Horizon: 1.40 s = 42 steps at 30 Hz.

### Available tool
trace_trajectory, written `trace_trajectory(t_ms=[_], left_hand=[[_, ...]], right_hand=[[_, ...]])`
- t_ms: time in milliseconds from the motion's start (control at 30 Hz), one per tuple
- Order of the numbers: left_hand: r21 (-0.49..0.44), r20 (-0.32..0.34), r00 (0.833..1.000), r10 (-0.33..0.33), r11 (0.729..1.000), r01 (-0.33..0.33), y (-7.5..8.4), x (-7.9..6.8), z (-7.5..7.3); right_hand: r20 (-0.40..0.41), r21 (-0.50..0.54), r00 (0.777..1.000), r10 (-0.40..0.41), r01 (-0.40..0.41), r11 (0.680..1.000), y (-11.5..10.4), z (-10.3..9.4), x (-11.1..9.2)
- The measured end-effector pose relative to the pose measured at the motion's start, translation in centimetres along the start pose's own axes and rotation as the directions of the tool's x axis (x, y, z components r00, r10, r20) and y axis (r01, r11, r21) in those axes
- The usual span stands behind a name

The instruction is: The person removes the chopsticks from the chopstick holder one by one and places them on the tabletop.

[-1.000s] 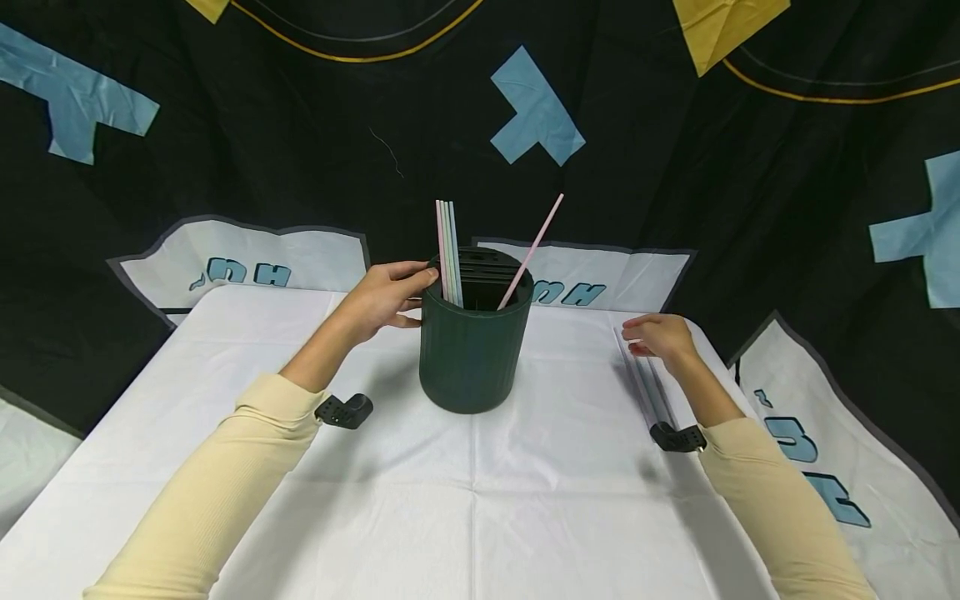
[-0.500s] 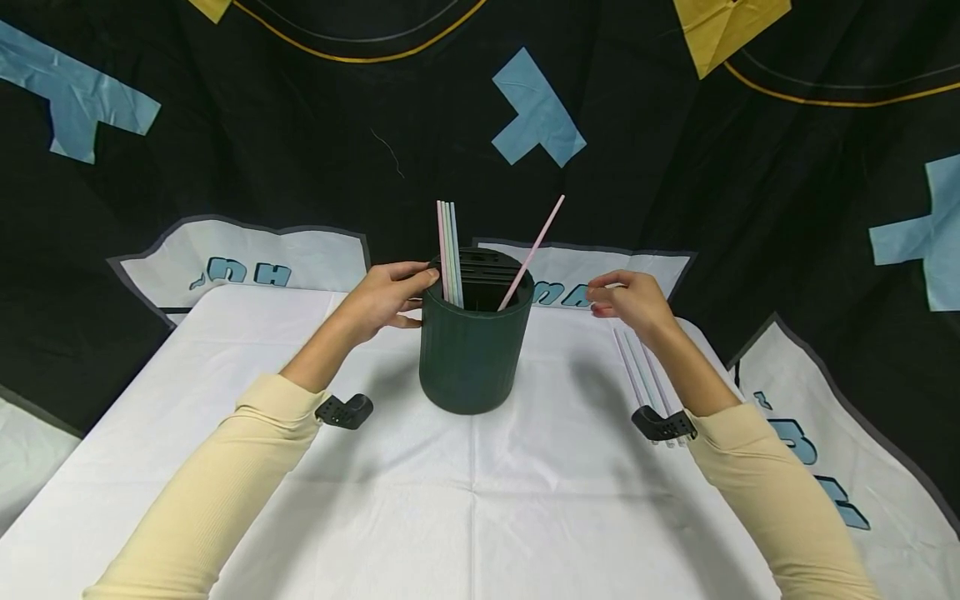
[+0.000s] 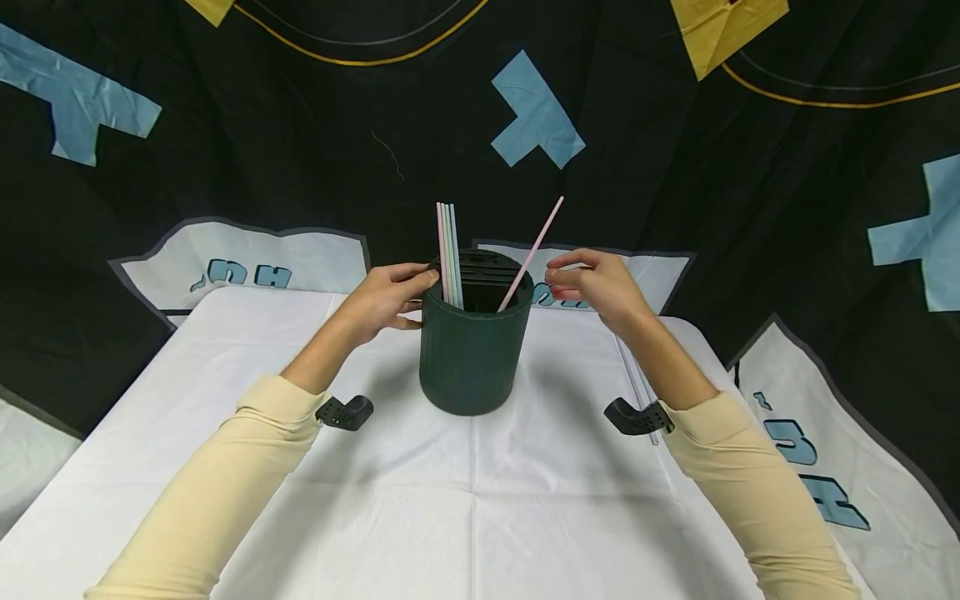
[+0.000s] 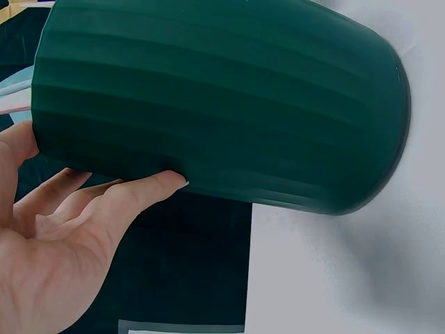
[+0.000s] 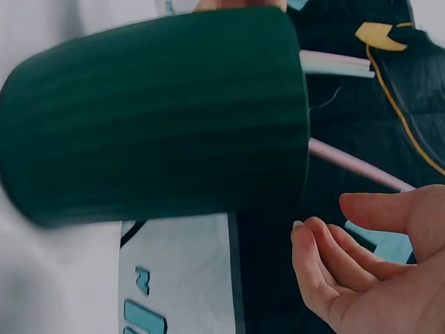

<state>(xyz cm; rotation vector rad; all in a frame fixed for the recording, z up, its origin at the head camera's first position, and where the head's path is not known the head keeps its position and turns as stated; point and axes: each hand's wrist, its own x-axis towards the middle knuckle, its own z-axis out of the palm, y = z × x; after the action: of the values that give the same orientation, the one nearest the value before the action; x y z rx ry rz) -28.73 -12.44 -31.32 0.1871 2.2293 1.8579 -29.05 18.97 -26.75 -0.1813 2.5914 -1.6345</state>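
A dark green ribbed container point(image 3: 474, 367) with a slotted black insert point(image 3: 487, 265) stands upright on the white-covered table. Several pastel straws point(image 3: 447, 250) rise in a bunch from its left front, and a single pink straw point(image 3: 531, 252) leans to the right. My left hand point(image 3: 381, 302) touches the container's left side, thumb at the rim and fingers spread along the wall. My right hand point(image 3: 600, 287) hovers a little right of the rim, fingers loosely bent, with nothing between thumb and fingertips in the right wrist view.
More straws point(image 3: 628, 367) lie on the table at the right, partly hidden under my right forearm. Behind the white table point(image 3: 390, 525) hangs a black cloth backdrop point(image 3: 300, 150) with blue and yellow tape shapes. Each wrist carries a black camera.
My right hand has risen from the straws on the right of the table and moved left to beside the container's rim. The left hand and container have stayed put.
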Motion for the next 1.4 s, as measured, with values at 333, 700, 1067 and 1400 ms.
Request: trace_trajectory(t_ms=[333, 700, 1067, 1400], left_hand=[[-0.013, 0.004, 1.000, 0.004, 1.000, -0.004, 0.0, -0.1, 0.1], [-0.004, -0.007, 1.000, -0.003, 1.000, 0.002, -0.1, 0.0, 0.2], [0.002, -0.004, 1.000, 0.006, 1.000, -0.006, 0.0, -0.2, 0.2], [-0.002, -0.005, 1.000, 0.015, 1.000, -0.015, -0.1, -0.2, 0.2]], right_hand=[[0.044, 0.135, 0.999, -0.033, 0.026, 0.991, -1.6, 1.5, -0.1], [0.046, 0.182, 0.999, -0.022, 0.013, 0.983, -1.7, 2.6, 0.2], [0.017, 0.159, 0.999, -0.044, 0.041, 0.986, -1.2, 3.0, 0.2], [-0.003, 0.215, 0.998, -0.055, 0.054, 0.975, -1.2, 2.7, 0.2]])
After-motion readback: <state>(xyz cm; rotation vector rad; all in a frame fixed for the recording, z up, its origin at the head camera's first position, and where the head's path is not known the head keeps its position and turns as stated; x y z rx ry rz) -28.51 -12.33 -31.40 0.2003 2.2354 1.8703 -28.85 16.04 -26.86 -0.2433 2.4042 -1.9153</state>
